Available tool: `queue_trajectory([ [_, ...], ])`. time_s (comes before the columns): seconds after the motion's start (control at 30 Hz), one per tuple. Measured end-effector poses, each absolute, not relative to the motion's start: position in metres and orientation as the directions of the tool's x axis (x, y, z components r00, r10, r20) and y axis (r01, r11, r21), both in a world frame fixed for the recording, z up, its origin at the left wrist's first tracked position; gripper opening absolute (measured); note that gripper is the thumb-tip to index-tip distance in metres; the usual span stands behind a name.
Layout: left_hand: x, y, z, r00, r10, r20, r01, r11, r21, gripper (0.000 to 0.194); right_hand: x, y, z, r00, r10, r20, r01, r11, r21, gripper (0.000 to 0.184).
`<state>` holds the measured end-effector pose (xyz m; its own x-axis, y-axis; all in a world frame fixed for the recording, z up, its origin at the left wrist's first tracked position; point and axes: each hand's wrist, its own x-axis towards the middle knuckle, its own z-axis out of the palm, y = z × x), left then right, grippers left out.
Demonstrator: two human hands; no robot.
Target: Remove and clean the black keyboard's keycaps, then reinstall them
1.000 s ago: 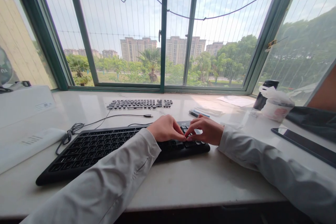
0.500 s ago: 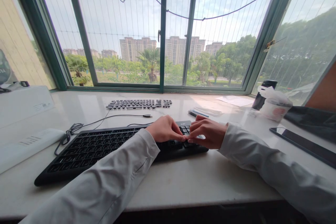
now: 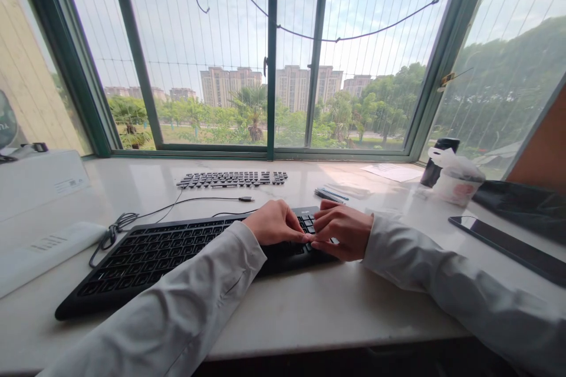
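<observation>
A black keyboard lies at a slant on the table, most of its key sockets bare of caps. At its right end, over the number pad, my left hand pinches thumb and fingers together. My right hand is closed in a pinch too, its fingertips meeting those of the left. Whatever is between the fingertips is too small and hidden to make out. Some caps sit on the number pad just beyond the fingers. Loose keycaps stand in rows behind the keyboard.
A cable with a USB plug lies behind the keyboard. White boxes stand at the left. Pens, a phone, a bagged cup and a black bottle are at the right. Windows close off the back.
Both hands stay pinched together over the number pad, with only slight finger shifts. The whole view has moved a little, so things sit slightly further left.
</observation>
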<state>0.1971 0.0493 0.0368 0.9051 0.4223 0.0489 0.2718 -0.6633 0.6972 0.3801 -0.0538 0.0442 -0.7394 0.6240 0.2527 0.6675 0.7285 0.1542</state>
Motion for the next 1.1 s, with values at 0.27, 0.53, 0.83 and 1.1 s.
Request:
queue_trajectory([
  [0.27,0.193,0.056,0.051,0.734,0.630,0.255,0.367,-0.683,0.632,0.032,0.398,-0.054,0.050,-0.503,0.587,0.634,0.825,0.544,0.153,0.027],
  [0.53,0.192,0.063,0.047,0.652,0.689,0.316,0.457,-0.690,0.562,0.026,0.388,-0.051,0.042,-0.673,0.586,0.452,0.685,0.723,0.083,0.031],
  [0.83,0.191,0.068,0.042,0.640,0.698,0.322,0.497,-0.696,0.518,0.027,0.388,-0.051,0.040,-0.681,0.570,0.460,0.683,0.721,0.116,0.027],
  [1.1,0.191,0.071,0.039,0.606,0.685,0.405,0.564,-0.728,0.390,0.025,0.392,-0.048,0.037,-0.715,0.519,0.468,0.653,0.734,0.184,0.018],
])
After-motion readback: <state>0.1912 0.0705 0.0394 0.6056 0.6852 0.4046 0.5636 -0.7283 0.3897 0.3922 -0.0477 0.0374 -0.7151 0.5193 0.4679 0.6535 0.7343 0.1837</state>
